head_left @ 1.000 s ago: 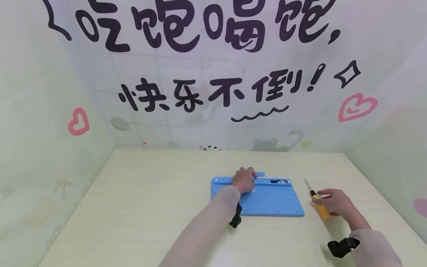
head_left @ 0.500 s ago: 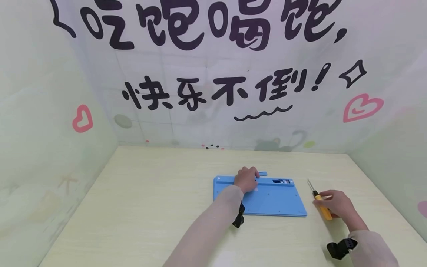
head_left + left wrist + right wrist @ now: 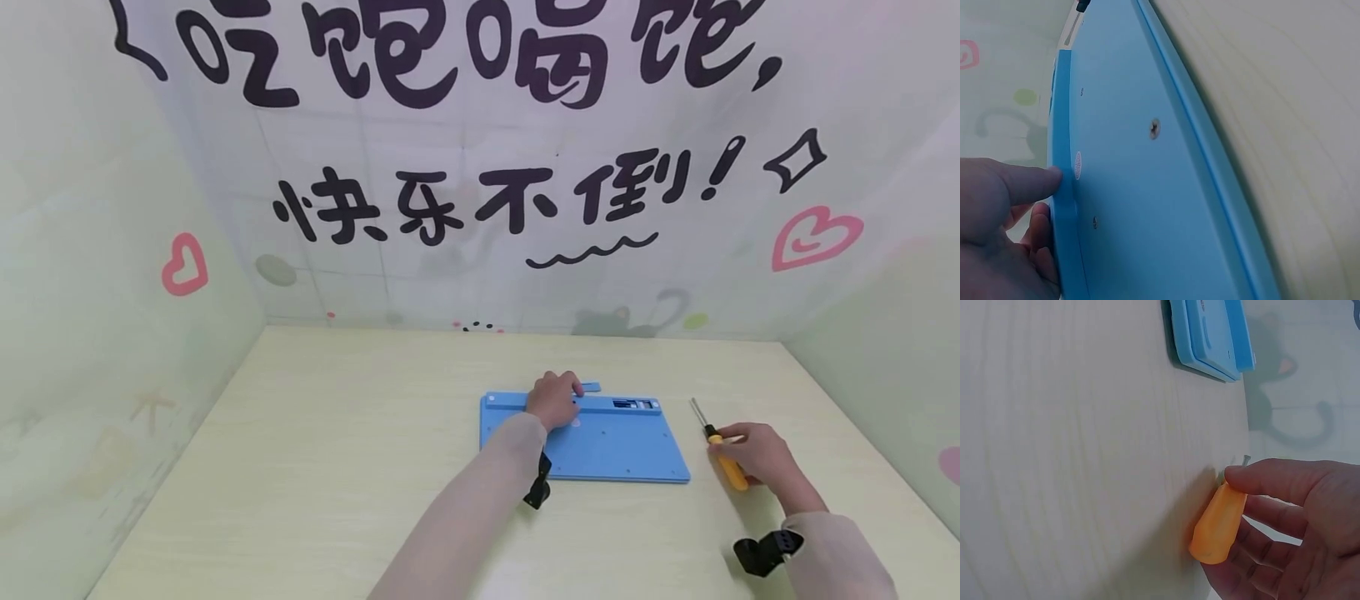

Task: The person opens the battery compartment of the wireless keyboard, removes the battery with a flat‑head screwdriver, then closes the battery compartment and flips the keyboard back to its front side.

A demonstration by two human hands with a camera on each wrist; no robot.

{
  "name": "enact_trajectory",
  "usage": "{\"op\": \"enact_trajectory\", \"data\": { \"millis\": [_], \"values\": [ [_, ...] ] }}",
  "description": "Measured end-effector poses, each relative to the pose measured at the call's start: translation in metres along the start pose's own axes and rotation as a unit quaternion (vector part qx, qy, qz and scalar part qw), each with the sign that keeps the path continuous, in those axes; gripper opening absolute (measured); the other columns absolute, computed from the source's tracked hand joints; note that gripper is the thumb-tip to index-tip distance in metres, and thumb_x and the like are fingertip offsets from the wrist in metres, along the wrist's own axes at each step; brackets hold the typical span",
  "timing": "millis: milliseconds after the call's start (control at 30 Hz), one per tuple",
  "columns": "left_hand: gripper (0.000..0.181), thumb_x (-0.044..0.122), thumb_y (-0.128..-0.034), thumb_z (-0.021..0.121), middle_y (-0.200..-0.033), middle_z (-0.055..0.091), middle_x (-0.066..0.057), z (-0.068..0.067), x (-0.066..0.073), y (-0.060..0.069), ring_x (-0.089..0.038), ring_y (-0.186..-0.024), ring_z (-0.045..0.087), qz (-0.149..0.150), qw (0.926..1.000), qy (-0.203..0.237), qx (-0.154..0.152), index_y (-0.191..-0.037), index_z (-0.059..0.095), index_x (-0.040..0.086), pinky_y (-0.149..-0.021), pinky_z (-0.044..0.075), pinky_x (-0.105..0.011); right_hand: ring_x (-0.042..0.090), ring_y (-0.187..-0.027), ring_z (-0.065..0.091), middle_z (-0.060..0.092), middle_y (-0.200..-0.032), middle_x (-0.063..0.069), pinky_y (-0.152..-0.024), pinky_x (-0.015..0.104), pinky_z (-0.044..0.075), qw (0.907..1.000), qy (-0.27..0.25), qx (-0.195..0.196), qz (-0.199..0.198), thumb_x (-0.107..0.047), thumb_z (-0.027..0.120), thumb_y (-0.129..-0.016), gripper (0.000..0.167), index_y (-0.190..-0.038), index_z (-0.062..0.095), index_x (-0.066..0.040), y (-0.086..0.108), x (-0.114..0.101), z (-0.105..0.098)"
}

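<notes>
A blue keyboard (image 3: 615,450) lies face down on the table, its screw-studded underside up. My left hand (image 3: 553,400) grips the raised bar along its far edge; in the left wrist view the thumb presses the bar, with curled fingers behind it. Near the bar's right end, a battery compartment (image 3: 634,405) stands uncovered. A small blue cover (image 3: 591,387) lies just behind the keyboard, partly hidden by the left hand. To the right, my right hand (image 3: 761,454) pinches a screwdriver (image 3: 732,473) by its yellow handle, the metal shaft pointing away. The handle (image 3: 1219,528) also shows in the right wrist view.
The pale wooden table (image 3: 337,467) runs back to a printed wall (image 3: 450,283) with dark lettering. Side walls (image 3: 892,350) enclose it left and right. Table surface separates the keyboard from the screwdriver.
The head view has shifted slightly. Both hands keep their holds; the right hand's fingers and the screwdriver have moved only a little, and the keyboard stays in place.
</notes>
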State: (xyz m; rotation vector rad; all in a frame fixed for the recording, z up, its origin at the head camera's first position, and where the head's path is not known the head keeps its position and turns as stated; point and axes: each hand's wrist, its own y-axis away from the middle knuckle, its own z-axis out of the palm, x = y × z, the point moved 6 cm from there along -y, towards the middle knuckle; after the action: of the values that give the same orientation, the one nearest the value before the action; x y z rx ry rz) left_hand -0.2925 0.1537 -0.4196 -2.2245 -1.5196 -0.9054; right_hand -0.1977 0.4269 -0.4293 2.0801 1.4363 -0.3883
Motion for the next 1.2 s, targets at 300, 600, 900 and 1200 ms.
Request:
{"op": "enact_trajectory", "data": {
  "millis": [300, 600, 900, 1200],
  "values": [
    [0.012, 0.015, -0.0878, 0.062, -0.098, 0.05, -0.002, -0.003, 0.003, 0.006, -0.018, -0.086, 0.043, 0.002, 1.0, 0.0, -0.003, -0.1, 0.06, 0.017, -0.076, 0.039, -0.03, 0.024, -0.073, 0.052, 0.054, -0.096, 0.028, -0.056, 0.035, 0.048, 0.9999, 0.006, -0.007, -0.012, -0.021, 0.065, -0.083, 0.049, -0.115, 0.05, 0.014, 0.002, -0.012, 0.0],
    [0.013, 0.015, -0.088, 0.062, -0.099, 0.05, -0.003, -0.005, 0.005, 0.007, -0.018, -0.087, 0.042, 0.0, 1.0, -0.001, -0.007, -0.101, 0.06, 0.017, -0.076, 0.039, -0.03, 0.021, -0.069, 0.055, 0.059, -0.093, 0.025, -0.054, 0.036, 0.048, 0.9978, 0.015, -0.001, -0.065, -0.019, 0.065, -0.083, 0.048, -0.116, 0.051, 0.014, 0.006, -0.035, -0.008],
    [0.013, 0.015, -0.0885, 0.061, -0.1, 0.05, -0.003, -0.006, 0.004, 0.007, -0.019, -0.088, 0.042, 0.002, 1.0, -0.001, -0.008, -0.101, 0.059, 0.017, -0.077, 0.039, -0.031, 0.02, -0.065, 0.053, 0.06, -0.093, 0.025, -0.051, 0.034, 0.045, 0.9959, 0.032, -0.006, -0.085, -0.018, 0.065, -0.084, 0.046, -0.117, 0.053, 0.011, 0.008, -0.05, -0.009],
    [0.013, 0.015, -0.0881, 0.061, -0.101, 0.05, -0.003, -0.004, 0.004, 0.004, -0.019, -0.088, 0.043, 0.005, 1.0, -0.003, -0.006, -0.1, 0.059, 0.017, -0.078, 0.039, -0.032, 0.023, -0.07, 0.057, 0.063, -0.091, 0.022, -0.056, 0.036, 0.045, 0.9928, 0.047, 0.004, -0.11, -0.017, 0.065, -0.083, 0.043, -0.115, 0.056, 0.009, 0.014, -0.061, -0.009]
  ]
}}
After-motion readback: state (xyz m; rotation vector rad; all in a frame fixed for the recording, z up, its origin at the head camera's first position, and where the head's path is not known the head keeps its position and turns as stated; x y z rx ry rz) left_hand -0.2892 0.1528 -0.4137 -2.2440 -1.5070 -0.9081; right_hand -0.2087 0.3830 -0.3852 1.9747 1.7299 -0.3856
